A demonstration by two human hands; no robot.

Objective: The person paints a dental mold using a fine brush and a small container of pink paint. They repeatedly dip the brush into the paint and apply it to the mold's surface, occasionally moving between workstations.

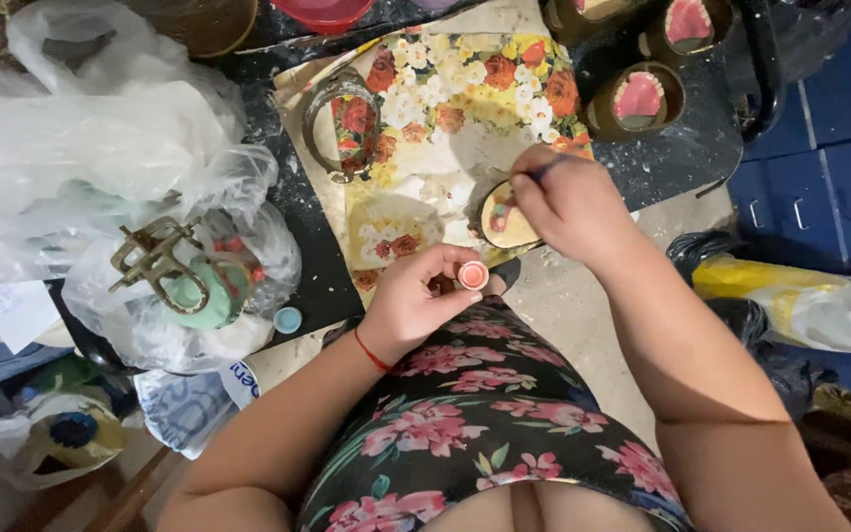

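Note:
My left hand (421, 296) grips a small round pot of pink paint (473, 275) close to my body, its open top facing up. My right hand (565, 202) pinches a thin brush (551, 168) and hovers over a small oval piece (506, 219) with a cream face and a dark rim. The brush tip is hidden behind my fingers. The oval piece lies on a flowered cloth (465, 89) that covers part of a dark, paint-speckled table (302, 227).
Three dark-rimmed oval pieces with pink faces (639, 99) stand at the back right. A metal ring (342, 123) lies on the cloth. Crumpled clear plastic bags (81, 148), a brass fitting (155, 258) on a green object and a small blue cap (288, 319) fill the left.

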